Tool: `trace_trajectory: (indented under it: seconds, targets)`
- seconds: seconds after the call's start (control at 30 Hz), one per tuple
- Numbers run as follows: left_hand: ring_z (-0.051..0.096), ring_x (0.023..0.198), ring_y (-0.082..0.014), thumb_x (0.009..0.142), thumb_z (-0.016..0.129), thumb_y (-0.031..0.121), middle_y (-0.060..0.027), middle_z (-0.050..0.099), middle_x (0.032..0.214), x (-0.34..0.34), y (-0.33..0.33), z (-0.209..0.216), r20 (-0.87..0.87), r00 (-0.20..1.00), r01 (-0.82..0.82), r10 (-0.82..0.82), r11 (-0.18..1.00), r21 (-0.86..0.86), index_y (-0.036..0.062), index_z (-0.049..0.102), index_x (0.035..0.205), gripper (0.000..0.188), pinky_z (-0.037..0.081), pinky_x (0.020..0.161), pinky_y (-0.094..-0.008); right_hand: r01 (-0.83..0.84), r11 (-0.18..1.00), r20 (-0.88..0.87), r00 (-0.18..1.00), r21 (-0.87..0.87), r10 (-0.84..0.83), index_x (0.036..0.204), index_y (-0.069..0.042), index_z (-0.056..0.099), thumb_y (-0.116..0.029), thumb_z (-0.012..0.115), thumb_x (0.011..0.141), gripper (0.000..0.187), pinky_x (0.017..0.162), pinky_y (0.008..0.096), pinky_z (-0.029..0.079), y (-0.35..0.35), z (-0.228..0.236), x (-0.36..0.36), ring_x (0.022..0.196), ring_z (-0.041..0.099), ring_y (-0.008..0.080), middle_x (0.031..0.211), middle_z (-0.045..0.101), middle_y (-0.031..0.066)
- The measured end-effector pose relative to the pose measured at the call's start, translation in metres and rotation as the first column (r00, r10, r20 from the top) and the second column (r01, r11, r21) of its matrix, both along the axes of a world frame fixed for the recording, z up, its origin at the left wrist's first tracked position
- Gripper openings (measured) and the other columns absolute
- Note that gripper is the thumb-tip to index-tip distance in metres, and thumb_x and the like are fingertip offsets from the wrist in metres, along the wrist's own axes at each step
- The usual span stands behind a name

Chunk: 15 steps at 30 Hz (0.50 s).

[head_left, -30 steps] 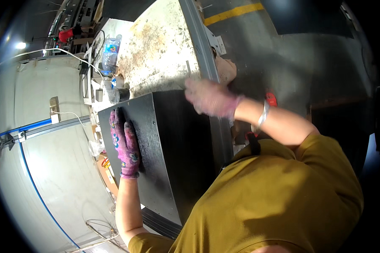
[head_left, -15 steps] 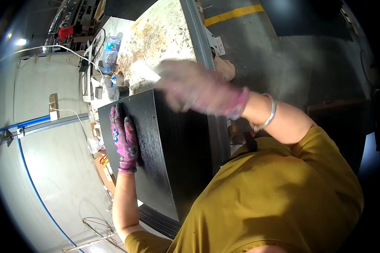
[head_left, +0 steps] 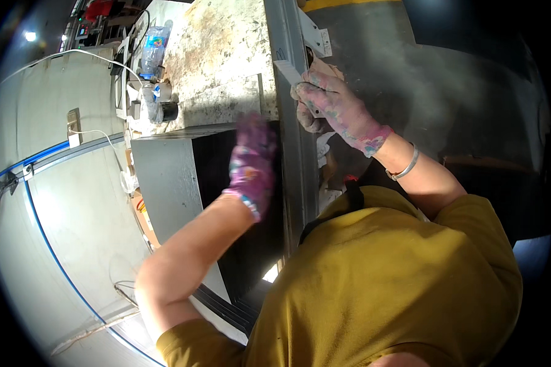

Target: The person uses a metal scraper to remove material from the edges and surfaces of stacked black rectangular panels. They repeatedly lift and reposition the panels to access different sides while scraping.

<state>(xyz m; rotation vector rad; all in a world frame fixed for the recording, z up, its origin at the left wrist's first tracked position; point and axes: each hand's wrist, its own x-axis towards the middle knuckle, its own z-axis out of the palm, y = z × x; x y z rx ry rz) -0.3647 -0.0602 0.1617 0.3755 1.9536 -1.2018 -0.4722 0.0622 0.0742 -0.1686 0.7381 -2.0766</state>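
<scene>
My left hand point(head_left: 253, 162), in a pink flowered glove, is over the dark face of a stack of black wood-grain boards point(head_left: 168, 183). Its fingers stretch away from me, slightly smeared, and no object shows in them. Whether the palm touches the boards I cannot tell. Beyond the bench's metal edge, my right hand point(head_left: 337, 110) wears a similar, dirtier glove. Its fingers are closed around a flat whitish strip point(head_left: 287, 72), which juts out to the upper left. The gloved fingers hide the strip's other end.
The stained pale bench top point(head_left: 220, 67) lies beyond the boards, bordered by a grey metal rail point(head_left: 286, 37). A clear plastic bottle point(head_left: 155, 52) and a roll of tape point(head_left: 163, 93) are on its left side. A white cable point(head_left: 89, 54) loops at the left.
My left hand has moved right, from the boards' lighter face to over their dark one. My right hand has swung right past the bench edge with the whitish strip. The boards appear lower and turned.
</scene>
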Motion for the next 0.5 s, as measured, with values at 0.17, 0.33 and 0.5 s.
trace_trajectory:
  seconds: [0.17,0.33,0.5]
  targets:
    - [0.026,0.136,-0.0312,0.087,0.042,0.046,-0.0113,0.038,0.143,0.051,-0.009,-0.086,0.114,0.962,-0.274,0.249,0.845,0.46,0.0085,0.045,0.134,0.06,0.015,0.11,-0.0552,0.008,1.0,-0.028,1.0,0.003,-0.008,0.095,-0.006,0.051,-0.022,0.054,0.093,0.017,0.051,0.0241,0.041,0.001,-0.012,-0.025,0.06,0.055,0.0097,0.072,0.054,0.0019]
    - [0.034,0.132,-0.0308,0.084,0.049,0.043,-0.0122,0.043,0.139,0.016,-0.024,-0.071,-0.223,0.826,-0.331,0.518,0.766,0.551,0.0079,0.045,0.133,0.061,0.019,0.109,-0.0532,-0.058,0.998,-0.048,0.997,0.011,0.059,0.09,-0.007,0.052,-0.022,0.054,0.092,0.016,0.051,0.0239,0.04,0.0,-0.012,-0.045,0.06,0.054,0.0093,0.068,0.054,0.0027]
    - [0.041,0.126,-0.0323,0.08,0.057,0.04,-0.017,0.046,0.134,0.025,0.033,-0.053,0.303,0.723,-0.652,0.621,0.469,0.596,0.005,0.048,0.129,0.06,0.029,0.105,-0.0505,-0.167,0.986,0.004,0.986,0.031,0.167,0.091,-0.006,0.051,-0.022,0.052,0.091,0.016,0.054,0.0241,0.04,-0.019,-0.018,-0.048,0.062,0.052,0.0101,0.069,0.052,0.0026]
